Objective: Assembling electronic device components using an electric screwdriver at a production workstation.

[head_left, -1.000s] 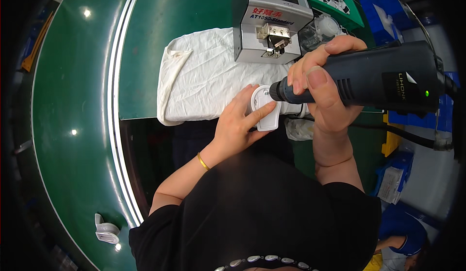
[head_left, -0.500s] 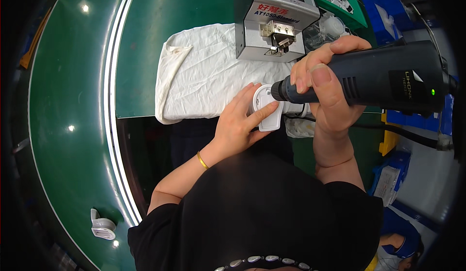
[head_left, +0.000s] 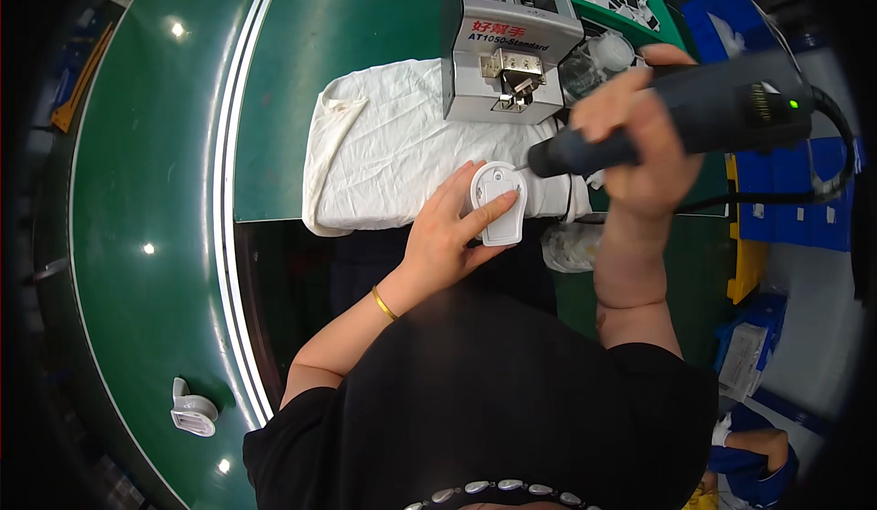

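My left hand is closed around a white plastic housing, thumb across its recessed face and fingers along its far left side. The housing is rounded at the far end and narrower toward me. My right hand grips a black electric screwdriver, somewhat blurred, with a small green light near its cable end. Its thin bit points left at the housing's upper right edge; whether it touches cannot be made out. Beneath the housing's far part lies a padded white cloth.
A grey screw-feeding machine stands behind the cloth. To its right are a clear container and a green tray of small parts. Another white housing lies on the green surface at left. A co-worker's arm shows at lower right.
The screwdriver has pulled back to the right from the housing, uncovering its rounded end and the bit. My left hand keeps its hold. The co-worker's arm has shifted.
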A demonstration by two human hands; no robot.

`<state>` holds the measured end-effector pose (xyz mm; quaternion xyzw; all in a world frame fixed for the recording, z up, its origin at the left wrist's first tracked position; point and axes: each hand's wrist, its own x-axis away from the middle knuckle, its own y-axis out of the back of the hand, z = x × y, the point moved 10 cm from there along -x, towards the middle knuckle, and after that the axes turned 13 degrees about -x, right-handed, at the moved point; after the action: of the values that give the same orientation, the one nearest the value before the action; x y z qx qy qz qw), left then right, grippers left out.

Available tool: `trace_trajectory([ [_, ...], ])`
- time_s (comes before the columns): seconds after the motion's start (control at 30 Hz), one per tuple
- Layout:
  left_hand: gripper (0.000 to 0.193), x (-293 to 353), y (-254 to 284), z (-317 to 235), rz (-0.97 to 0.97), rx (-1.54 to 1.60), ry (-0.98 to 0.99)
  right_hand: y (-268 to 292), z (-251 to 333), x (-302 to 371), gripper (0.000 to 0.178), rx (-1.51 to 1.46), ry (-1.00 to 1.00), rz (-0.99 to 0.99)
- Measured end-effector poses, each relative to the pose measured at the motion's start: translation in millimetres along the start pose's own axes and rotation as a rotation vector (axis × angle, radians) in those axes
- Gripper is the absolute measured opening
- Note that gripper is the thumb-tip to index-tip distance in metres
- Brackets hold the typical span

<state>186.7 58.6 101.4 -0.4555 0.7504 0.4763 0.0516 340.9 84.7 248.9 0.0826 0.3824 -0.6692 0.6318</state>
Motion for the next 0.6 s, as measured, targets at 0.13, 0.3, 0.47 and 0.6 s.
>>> trace_trajectory([
  [0.13, 0.066, -3.5, 18.7, -12.2, -0.016, -0.178, 0.034, 109.5, 30.1, -0.4, 0.034, 0.112, -0.11, -0.452],
  [0.3, 0.049, 3.1, -3.1, -41.2, 0.191, -0.205, -0.325, 284.1, 30.0, 58.5, 0.036, 0.53, -0.373, -0.849],
  [0.47, 0.04, -1.3, 30.9, -36.6, 0.252, -0.255, -0.292, 391.8, 1.9, 105.2, 0.022, 0.617, -0.397, -0.924],
  [0.6, 0.035, -5.5, 58.7, -10.9, 0.143, -0.289, -0.202, 372.6, -7.3, 85.8, 0.026, 0.758, -0.469, -0.838],
])
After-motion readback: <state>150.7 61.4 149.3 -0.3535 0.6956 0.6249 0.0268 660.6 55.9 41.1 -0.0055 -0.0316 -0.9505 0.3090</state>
